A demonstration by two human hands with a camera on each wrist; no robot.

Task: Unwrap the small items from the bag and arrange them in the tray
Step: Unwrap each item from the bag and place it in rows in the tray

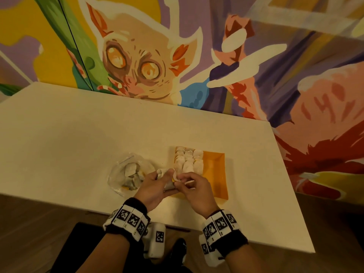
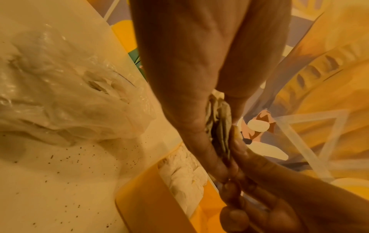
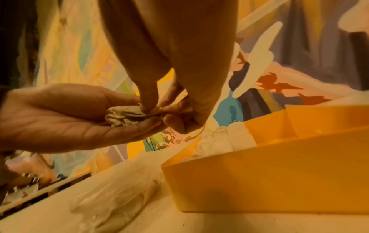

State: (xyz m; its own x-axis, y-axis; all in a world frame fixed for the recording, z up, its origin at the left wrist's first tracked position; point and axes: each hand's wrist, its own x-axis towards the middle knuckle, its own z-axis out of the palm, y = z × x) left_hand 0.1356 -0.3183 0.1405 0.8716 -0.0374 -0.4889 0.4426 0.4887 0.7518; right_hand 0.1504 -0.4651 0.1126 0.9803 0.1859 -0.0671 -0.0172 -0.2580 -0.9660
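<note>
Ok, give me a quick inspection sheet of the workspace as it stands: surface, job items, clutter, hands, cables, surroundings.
Surface: white table, with dark specks near the bag in the left wrist view.
Job's things: clear plastic bag left of the tray, wrapped pieces inside; yellow tray with pale unwrapped items filling its left part, right part bare; crumpled wrapper held above the table.
Clutter: nothing seen beyond the specks.
Grippers: left hand cradles the wrapper; right hand pinches its edge.
Cables: nothing seen.
Surroundings: painted mural wall behind the table; wood floor below.
</note>
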